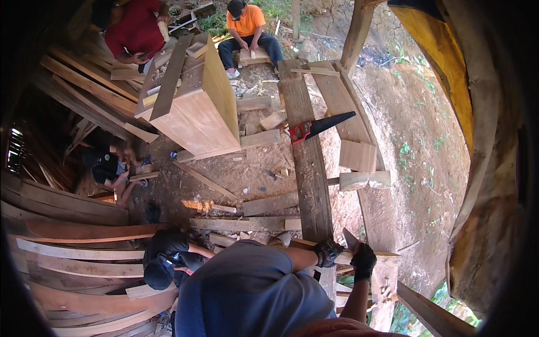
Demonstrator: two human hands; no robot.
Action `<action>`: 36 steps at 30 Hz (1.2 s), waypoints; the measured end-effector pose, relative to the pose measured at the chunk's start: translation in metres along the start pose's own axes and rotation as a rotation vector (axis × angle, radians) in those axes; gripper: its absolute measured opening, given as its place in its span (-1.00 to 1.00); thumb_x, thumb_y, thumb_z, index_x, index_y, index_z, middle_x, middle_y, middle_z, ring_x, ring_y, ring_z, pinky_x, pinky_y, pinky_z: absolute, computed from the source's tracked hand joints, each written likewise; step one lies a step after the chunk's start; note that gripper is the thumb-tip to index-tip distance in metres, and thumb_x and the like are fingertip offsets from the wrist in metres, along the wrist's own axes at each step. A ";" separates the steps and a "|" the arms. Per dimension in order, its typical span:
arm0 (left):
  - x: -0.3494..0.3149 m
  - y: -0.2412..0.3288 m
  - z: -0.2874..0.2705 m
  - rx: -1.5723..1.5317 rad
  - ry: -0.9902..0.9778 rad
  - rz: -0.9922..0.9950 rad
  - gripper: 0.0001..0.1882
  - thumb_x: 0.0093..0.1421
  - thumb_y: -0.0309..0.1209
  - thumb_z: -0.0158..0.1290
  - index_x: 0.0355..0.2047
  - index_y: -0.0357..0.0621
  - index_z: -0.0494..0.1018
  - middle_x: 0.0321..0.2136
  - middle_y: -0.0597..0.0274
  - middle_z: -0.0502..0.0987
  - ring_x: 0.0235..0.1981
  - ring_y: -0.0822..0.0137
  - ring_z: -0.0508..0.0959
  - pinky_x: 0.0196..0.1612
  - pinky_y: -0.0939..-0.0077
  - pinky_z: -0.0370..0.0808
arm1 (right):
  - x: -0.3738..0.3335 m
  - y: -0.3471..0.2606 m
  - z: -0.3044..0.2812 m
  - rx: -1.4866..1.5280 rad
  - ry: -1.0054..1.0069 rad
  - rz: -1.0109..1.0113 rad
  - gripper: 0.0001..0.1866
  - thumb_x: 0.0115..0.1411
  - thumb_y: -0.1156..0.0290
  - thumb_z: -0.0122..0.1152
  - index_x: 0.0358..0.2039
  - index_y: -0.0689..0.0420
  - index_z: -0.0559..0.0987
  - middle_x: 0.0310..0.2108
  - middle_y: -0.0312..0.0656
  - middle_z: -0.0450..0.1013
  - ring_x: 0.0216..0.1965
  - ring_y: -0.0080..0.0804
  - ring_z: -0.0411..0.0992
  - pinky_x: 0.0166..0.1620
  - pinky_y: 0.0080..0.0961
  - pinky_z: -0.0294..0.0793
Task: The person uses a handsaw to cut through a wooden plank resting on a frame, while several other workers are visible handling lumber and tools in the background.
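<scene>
My left hand (328,253), in a black glove, is closed on a light wooden piece (383,258) lying across the bench planks. Close beside it my right hand (363,262), also black-gloved, closes around a tool with a flat grey blade (350,240). The blade tapers and points away from me; its handle is hidden in the glove, so its exact kind is unclear. Farther along the bench plank (312,185) rests a hand saw (321,127) with a red and black handle and dark blade, apart from both hands.
Wooden blocks (359,155) sit on the bench's right planks. A big wooden cabinet (193,121) stands ahead left. One person in orange (246,23) sits at the far side; others work to the left. Stacked boards (84,264) fill the left, with offcuts (272,203) across the ground.
</scene>
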State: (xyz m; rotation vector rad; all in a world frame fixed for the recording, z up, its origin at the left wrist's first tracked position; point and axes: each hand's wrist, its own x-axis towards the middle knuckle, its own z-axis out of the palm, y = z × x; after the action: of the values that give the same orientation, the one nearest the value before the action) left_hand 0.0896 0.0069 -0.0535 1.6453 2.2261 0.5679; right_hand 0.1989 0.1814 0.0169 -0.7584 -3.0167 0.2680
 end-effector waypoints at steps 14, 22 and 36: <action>0.004 0.004 -0.028 0.017 -0.054 0.096 -0.60 0.10 -0.11 0.24 -0.17 -0.09 0.49 -0.37 0.15 0.57 -0.28 0.05 0.68 -0.18 0.13 0.64 | -0.003 -0.037 -0.050 0.498 0.011 0.491 -0.58 0.46 0.15 0.09 -0.07 0.28 0.70 -0.13 0.19 0.65 -0.08 0.23 0.61 -0.07 -0.06 0.56; 0.008 0.011 -0.036 -0.025 -0.224 0.002 -0.47 0.02 -0.08 0.34 -0.09 -0.09 0.46 -0.22 0.09 0.58 -0.11 0.04 0.66 -0.01 0.10 0.59 | -0.050 -0.063 -0.053 0.761 0.263 0.485 -0.56 0.52 0.31 -0.06 0.21 0.26 0.61 0.10 0.12 0.62 0.11 0.04 0.60 0.13 -0.17 0.56; 0.009 0.016 -0.053 0.026 -0.233 0.019 -0.43 0.04 -0.09 0.35 -0.02 -0.09 0.47 -0.20 0.05 0.61 -0.11 0.00 0.67 -0.01 0.06 0.58 | -0.085 -0.055 -0.027 0.768 0.292 0.531 -0.50 0.52 0.20 0.01 0.28 0.28 0.55 0.16 0.16 0.58 0.14 0.08 0.58 0.17 -0.12 0.53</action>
State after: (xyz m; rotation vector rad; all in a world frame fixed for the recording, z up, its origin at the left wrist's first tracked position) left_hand 0.0755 0.0127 0.0005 1.6536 2.0601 0.3337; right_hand 0.2495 0.0981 0.0547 -1.3032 -2.1049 1.1129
